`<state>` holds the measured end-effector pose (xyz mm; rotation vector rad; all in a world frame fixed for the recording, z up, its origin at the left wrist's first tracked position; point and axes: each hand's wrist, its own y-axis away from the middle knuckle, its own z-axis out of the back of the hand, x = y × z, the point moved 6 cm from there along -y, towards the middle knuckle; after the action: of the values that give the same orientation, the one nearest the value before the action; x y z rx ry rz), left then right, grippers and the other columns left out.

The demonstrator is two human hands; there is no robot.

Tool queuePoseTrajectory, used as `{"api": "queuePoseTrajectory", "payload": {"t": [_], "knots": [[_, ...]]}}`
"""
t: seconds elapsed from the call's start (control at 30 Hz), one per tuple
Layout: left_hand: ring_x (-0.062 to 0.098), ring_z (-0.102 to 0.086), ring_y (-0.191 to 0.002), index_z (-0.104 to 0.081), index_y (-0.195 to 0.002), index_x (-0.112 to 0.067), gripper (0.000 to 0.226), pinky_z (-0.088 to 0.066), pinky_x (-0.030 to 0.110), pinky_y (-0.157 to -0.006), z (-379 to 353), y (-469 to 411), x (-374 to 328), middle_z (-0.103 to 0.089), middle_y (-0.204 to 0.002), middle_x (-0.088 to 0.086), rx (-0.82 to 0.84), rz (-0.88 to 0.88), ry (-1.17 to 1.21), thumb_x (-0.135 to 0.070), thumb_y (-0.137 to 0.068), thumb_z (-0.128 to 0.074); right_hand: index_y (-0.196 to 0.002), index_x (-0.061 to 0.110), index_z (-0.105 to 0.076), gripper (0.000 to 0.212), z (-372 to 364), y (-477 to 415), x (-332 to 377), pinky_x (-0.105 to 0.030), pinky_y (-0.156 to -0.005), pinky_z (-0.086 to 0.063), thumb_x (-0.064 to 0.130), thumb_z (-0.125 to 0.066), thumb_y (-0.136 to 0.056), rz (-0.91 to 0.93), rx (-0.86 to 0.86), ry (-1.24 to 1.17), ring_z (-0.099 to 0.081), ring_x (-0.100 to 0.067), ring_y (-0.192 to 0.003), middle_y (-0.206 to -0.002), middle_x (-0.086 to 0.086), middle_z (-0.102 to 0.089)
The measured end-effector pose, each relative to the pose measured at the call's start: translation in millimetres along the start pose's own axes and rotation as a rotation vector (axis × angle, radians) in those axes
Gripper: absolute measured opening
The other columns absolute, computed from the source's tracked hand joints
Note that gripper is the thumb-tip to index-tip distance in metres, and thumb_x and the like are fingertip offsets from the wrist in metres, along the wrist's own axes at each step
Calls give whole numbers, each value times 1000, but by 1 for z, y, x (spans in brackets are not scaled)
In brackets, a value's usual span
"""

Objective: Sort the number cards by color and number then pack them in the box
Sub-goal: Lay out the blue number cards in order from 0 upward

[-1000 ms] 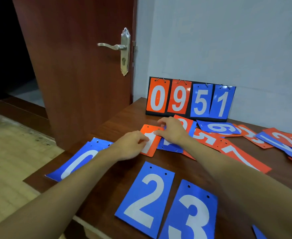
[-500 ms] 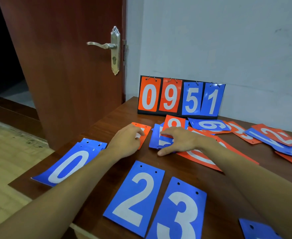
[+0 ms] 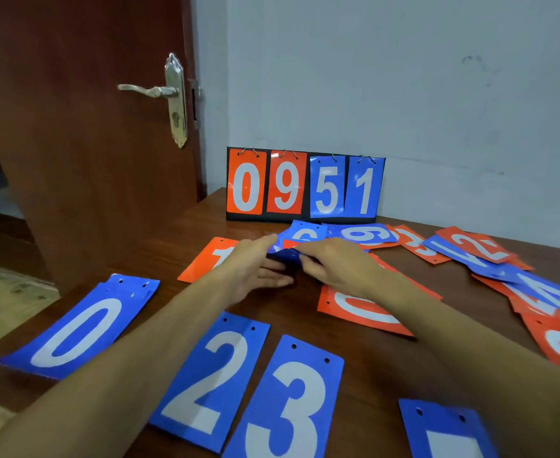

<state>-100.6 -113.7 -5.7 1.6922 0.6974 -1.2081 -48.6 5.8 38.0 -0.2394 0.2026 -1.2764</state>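
R hand [image 3: 334, 267] pinches a small card stack [image 3: 301, 236]. L hand [image 3: 255, 266], fingers straight, seems to touch its edge. Blue cards [image 3: 212, 381] 0, 2, 3 lie nearer than both hands, w/ the scoreboard [image 3: 305, 186] beyond.

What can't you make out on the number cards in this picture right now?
Head view: the digit on the bottom-right blue card, cut off by the bottom edge.
Head view: digits in the held bunch of cards, blurred and overlapping.
Head view: the digit on the orange card under the right forearm, partly covered.
The box: nowhere in view.
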Motion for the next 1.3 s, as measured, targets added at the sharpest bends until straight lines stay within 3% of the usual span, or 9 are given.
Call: {"api": "queuePoseTrajectory", "payload": {"t": [0.17,0.3,0.47,0.63,0.77,0.93,1.07,1.13,1.3], "knots": [[26,-67,-81,-55,-94,-6,15,-58,34,-65,-14,11,9,-66,-97,15,-64,-11,-5,0,-84,-65,-126,30,-57,32,-1,38,10,-24,-83,-46,36,-48,-96,64,125,-198,-57,-7,-100,-119,9,-65],[22,-65,-83,-59,-105,-6,22,-55,32,-62,-15,19,13,-67,-97,7,-143,-114,-69,2,-85,-63,-121,28,-63,38,4,55,0,-21,-98,-42,45,-59,-88,-64,162,-416,-53,-2,-112,-125,12,-62],[24,-69,-91,-56,-117,-11,37,-58,40,-76,-21,39,-1,-68,-109,10,-135,-248,-39,-5,-83,-69,-126,21,-53,47,34,68,-37,-27,-92,-49,35,-68,-84,-433,-253,-634,-51,-7,-110,-127,3,-53],[26,-72,-89,-56,-120,-10,45,-60,39,-71,-55,66,-12,-70,-108,11,-20,-313,-21,-3,-79,-73,-126,22,-44,60,35,89,-52,-41,-82,-58,19,-77,-77,-704,-225,-1110,-65,-20,-99,-116,-1,-59],[24,-72,-85,-62,-111,-11,29,-61,33,-62,-86,84,-5,-71,-104,11,71,-281,54,-5,-83,-68,-127,21,-51,57,49,115,-62,-45,-79,-59,17,-77,-77,-685,-300,-1106,-70,-21,-92,-110,-5,-67],[24,-71,-87,-63,-108,-11,17,-60,36,-68,-117,97,10,-71,-105,11,106,-256,43,-10,-91,-59,-109,11,-58,38,60,156,-74,-32,-62,-59,10,-77,-77,-699,-370,-1130,-71,-20,-78,-98,-9,-72],[23,-72,-86,-61,-110,-15,16,-60,39,-70,-134,105,15,-72,-102,7,99,-274,-12,-14,-95,-54,-111,11,-63,24,59,187,-87,-29,-73,-60,9,-66,-87,-694,-385,-1186,-71,-16,-86,-108,-8,-71],[17,-72,-80,-59,-105,-19,13,-60,32,-62,-137,106,12,-72,-99,3,60,-326,-99,-16,-98,-49,-114,13,-62,25,62,200,-95,-21,-67,-58,6,-58,-90,-705,-360,-1153,-70,-12,-85,-111,-7,-69],[20,-68,-74,-56,-100,-17,13,-56,32,-59,-139,112,11,-69,-98,9,-44,-312,-149,-16,-99,-44,-126,23,-59,44,66,220,-106,-32,-75,-58,6,-63,-86,-679,-115,-1061,-70,-22,-91,-111,-3,-68]]}}
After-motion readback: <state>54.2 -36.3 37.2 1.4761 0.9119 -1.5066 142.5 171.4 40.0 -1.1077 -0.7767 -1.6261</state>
